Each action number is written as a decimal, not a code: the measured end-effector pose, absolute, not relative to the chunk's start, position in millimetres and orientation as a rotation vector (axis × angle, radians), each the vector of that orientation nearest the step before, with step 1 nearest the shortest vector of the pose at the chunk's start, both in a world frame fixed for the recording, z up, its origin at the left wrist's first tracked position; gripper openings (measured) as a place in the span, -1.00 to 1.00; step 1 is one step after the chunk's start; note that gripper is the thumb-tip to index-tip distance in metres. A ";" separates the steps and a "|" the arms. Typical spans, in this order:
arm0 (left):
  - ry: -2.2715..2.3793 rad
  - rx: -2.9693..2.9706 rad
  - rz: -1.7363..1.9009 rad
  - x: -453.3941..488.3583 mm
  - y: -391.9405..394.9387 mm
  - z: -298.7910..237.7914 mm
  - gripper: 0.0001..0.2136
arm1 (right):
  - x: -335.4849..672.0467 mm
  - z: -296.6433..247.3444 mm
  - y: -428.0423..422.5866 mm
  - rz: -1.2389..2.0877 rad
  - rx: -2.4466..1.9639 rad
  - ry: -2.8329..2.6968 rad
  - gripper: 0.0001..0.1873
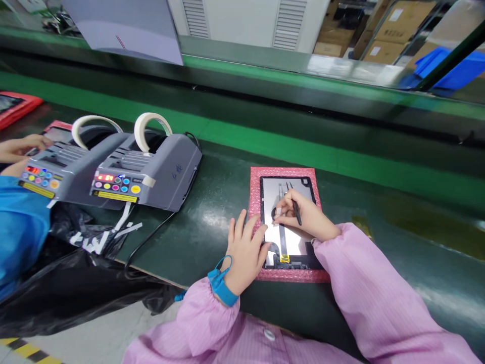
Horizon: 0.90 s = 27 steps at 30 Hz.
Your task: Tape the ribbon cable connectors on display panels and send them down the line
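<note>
A tablet panel (299,189) with a shiny silver back and black frame lies on a pink bubble-wrap pad (254,192) on the dark green bench. My left hand (246,247) rests flat on the pad's left edge, fingers spread, touching the panel's side. My right hand (303,215) hovers over the panel's middle, pinched round black tweezers (294,205) whose tips point away from me. A dark flat cable (282,237) runs down the panel to a yellow tape patch (284,259) near its lower edge. A blue wrist strap (222,285) sits on my left wrist.
Two grey tape dispensers (151,172) (68,167) with white tape rolls stand at the left, a black cable (151,237) trailing from one. A co-worker in a blue sleeve (18,222) has a hand (20,147) beside them. A black plastic bag (76,283) hangs off the bench edge.
</note>
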<state>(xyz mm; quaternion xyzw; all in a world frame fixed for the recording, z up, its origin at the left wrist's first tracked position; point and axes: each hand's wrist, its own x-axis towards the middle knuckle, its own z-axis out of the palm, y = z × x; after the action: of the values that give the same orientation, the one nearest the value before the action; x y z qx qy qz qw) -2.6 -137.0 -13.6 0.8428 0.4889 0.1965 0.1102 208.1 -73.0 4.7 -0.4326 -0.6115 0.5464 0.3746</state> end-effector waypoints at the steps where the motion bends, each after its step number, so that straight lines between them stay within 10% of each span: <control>1: 1.440 2.480 0.573 -2.7 -136.9 -13.7 -0.70 | 208.1 3.5 -73.1 1.397 -1.103 -1.559 -0.42; 27: 1.468 2.535 0.475 -1.5 -136.4 -10.4 -0.61 | 210.2 -3.2 -72.3 1.337 -1.130 -1.602 -0.51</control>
<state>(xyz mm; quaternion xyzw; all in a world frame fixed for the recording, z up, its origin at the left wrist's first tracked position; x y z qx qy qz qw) -1.5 -136.4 -10.4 0.8510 0.4927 0.1593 0.0869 210.2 -72.3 -3.2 -0.4416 -0.6258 0.5224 0.3748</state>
